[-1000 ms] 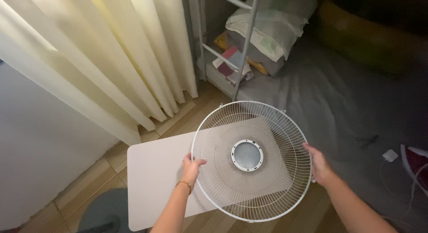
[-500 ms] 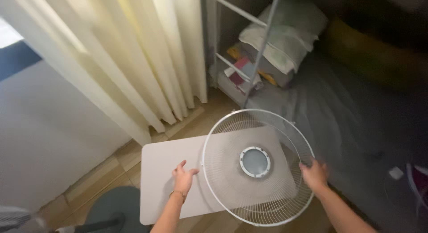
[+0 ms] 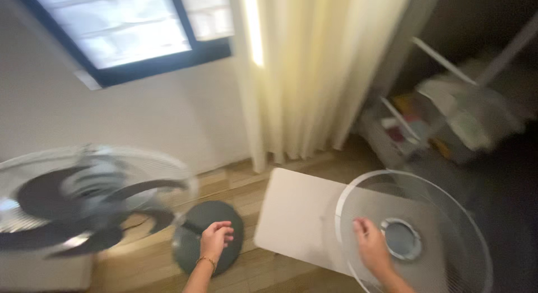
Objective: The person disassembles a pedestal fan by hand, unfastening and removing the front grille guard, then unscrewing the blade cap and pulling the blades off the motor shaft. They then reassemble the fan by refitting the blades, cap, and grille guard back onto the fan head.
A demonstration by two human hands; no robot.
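While R hand (image 3: 371,249) rests, fan grille (image 3: 443,214) empty.

Bare wooden floor (image 3: 241,184) lay open between the round dark fan base (image 3: 208,243) and the pale flat rectangular board (image 3: 297,214). The dark-bladed fan head in its white wire cage (image 3: 84,200) blocked the left; cream curtains (image 3: 314,74) closed off the far side.

head cam | looks down — floor, fan, both hands near
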